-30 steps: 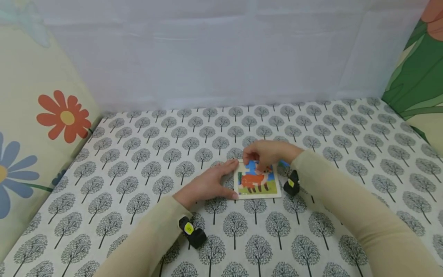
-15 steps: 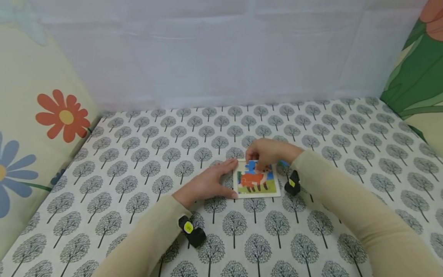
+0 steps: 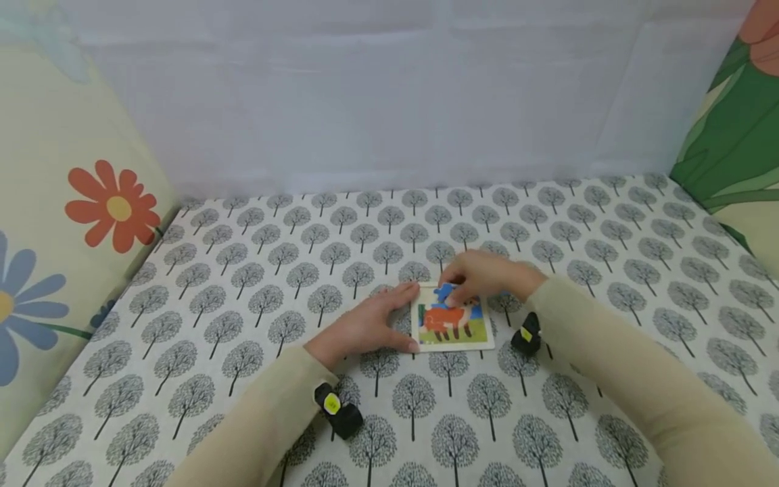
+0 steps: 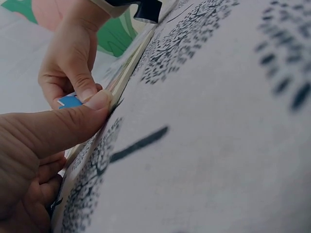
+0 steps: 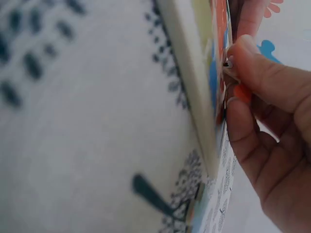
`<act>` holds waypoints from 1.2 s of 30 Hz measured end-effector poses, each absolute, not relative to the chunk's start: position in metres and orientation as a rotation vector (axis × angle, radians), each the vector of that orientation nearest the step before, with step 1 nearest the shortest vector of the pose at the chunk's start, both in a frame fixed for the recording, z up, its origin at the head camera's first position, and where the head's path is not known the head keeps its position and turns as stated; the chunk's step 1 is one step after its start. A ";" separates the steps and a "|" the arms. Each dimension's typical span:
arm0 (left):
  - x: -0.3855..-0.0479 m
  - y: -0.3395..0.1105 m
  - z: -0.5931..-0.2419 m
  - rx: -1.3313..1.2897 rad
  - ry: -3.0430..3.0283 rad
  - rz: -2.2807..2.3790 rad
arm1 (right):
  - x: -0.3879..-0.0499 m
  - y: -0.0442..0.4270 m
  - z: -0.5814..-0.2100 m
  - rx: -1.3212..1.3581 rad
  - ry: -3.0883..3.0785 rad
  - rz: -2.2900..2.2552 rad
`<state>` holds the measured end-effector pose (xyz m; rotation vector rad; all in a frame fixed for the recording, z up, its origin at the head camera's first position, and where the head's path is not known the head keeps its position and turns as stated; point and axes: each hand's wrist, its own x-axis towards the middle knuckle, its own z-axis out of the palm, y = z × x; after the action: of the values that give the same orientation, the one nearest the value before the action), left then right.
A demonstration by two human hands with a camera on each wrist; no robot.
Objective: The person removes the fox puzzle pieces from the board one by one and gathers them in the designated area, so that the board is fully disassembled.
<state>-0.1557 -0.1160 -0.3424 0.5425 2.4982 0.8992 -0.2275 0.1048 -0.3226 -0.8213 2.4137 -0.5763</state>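
Observation:
A square picture puzzle board (image 3: 453,347) with a pale frame and an orange four-legged animal lies flat on the cloth. My left hand (image 3: 362,326) touches its left edge, index finger at the far corner and thumb at the near one; in the left wrist view the thumb (image 4: 73,121) lies along the frame. Over the board's upper part, my right hand (image 3: 487,272) pinches a blue piece (image 3: 444,292) between thumb and fingers. The right wrist view shows blue (image 5: 267,51) and orange (image 5: 242,93) parts around that hand's fingertips; whether they are one piece, I cannot tell.
A white cloth (image 3: 243,406) printed with grey trees covers the table. Behind it hangs a white sheet (image 3: 365,101), with flower-patterned panels (image 3: 36,169) at both sides. A thin flat thing (image 5: 195,208) lies beyond the board in the right wrist view.
My right hand has shifted slightly right and nearer to me, and more of the blue piece shows, tilted, beside its fingers. The left hand and the board have stayed in place.

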 end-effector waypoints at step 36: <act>-0.153 -0.116 -0.342 0.555 2.539 0.867 | -0.217 0.189 -0.328 -0.589 2.600 -0.910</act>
<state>-0.1526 -0.1155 -0.3420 0.5555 2.5393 0.8671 -0.2168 0.1887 -0.3275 -0.5886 2.5999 -0.9103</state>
